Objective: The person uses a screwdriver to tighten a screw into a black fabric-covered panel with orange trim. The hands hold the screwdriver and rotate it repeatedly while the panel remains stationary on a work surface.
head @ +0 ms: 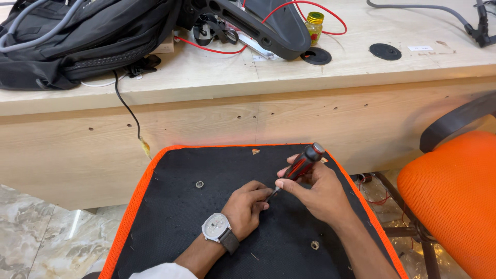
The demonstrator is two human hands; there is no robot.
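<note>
Fingers of the right hand (316,192) wrap around a red-and-black-handled screwdriver (301,165), gripping it with the handle tilted up and away from the wrist and the metal tip pointing down toward the left hand (249,206). That left hand is curled shut, knuckles down on the black fabric underside of an upturned seat cushion with orange mesh edging (170,206); its fingertips pinch at the spot where the screwdriver tip meets the fabric, though what they hold there is too small to tell. A round silver wristwatch on a dark strap (217,227) sits just behind the left hand.

To the left of the left hand, a small round metal threaded insert (199,184) is set in the fabric; another metal insert (314,245) lies below the right hand, near the forearm.

Beyond both hands stands a pale wooden tabletop (361,62) carrying a black backpack (77,36), a black plastic chair part (268,26), a thin red wire (320,15) and a small yellow-lidded jar (314,25). To the right of the right hand is an orange mesh chair (454,201).
</note>
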